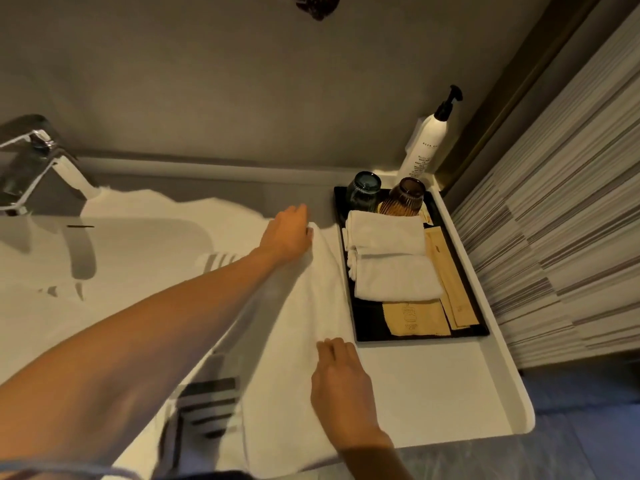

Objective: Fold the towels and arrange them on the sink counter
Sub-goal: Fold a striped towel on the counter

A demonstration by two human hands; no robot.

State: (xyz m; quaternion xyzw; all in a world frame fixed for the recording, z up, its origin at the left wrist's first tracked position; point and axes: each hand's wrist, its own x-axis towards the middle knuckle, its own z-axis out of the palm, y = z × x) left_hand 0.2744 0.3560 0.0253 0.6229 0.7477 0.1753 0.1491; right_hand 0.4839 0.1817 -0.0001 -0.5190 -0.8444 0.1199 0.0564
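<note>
A large white towel [298,327] lies lengthwise on the white sink counter [433,382], just left of a black tray [367,327]. My left hand [287,237] reaches across to the towel's far end, and its fingers curl on the far corner. My right hand [341,379] rests on the towel's near right edge with its fingers bent over the cloth. Two small folded white towels [388,258] lie stacked on the tray.
The tray also holds a blue glass [363,192], a brown glass [407,195] and tan paper packets [415,318]. A white pump bottle [424,140] stands in the back corner. The faucet [38,161] and basin [86,271] are at the left. A striped wall stands at the right.
</note>
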